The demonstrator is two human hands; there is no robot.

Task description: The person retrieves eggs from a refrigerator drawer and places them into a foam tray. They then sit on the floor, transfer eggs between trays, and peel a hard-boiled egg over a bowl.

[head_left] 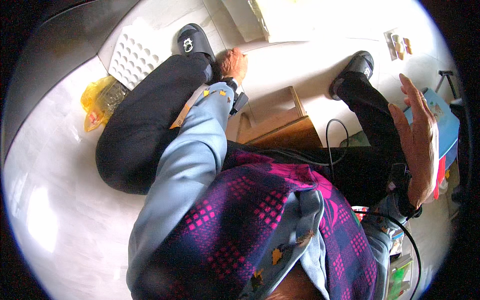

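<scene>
My left hand is low beside the black slipper on my left foot. Its fingers curl downward and their tips are hidden, so I cannot tell whether it holds anything. A narrow pale strip bearing writing lies between my left sleeve and the black trouser leg. At the right, my right hand is raised with fingers extended and thumb apart, holding nothing visible. Behind it stands a light-blue box or container. A wooden stool or frame shows between my legs.
A white dimpled tray and a yellow plastic bag with contents lie on the floor at left. Small rounded tan objects sit at upper right. A pale, overexposed box-like object stands ahead. A black cable loops by my right arm.
</scene>
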